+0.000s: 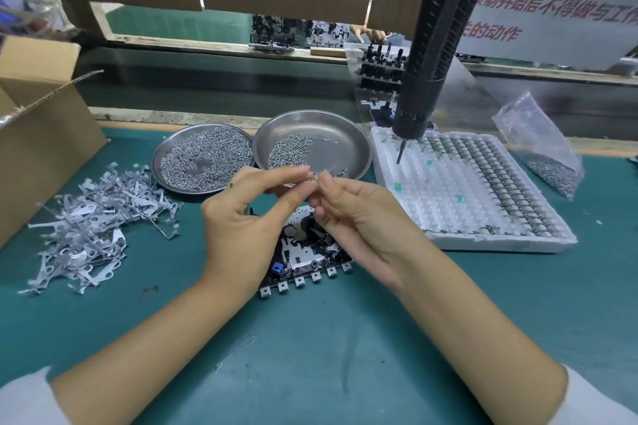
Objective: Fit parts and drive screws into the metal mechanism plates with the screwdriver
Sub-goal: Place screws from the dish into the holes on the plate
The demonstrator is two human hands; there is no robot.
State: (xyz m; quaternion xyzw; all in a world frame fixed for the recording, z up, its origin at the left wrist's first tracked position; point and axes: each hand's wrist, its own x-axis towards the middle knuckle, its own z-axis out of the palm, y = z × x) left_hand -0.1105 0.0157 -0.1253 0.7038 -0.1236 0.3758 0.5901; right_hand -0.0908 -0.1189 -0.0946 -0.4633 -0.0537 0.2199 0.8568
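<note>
A metal mechanism plate (303, 260) with black parts and a blue piece lies on the green mat, partly hidden under my hands. Both hands are raised just above it. My left hand (248, 214) and my right hand (352, 214) pinch a tiny metal part (312, 177) between their fingertips. The black electric screwdriver (428, 55) hangs from above at the right, its bit tip (399, 157) over the white tray, with no hand on it.
Two steel dishes of screws (203, 159) (345, 138) sit behind the hands. A heap of flat metal levers (93, 224) lies left, beside a cardboard box (38, 134). A white tray of small parts (469, 193) and a bag of screws (549, 155) are right.
</note>
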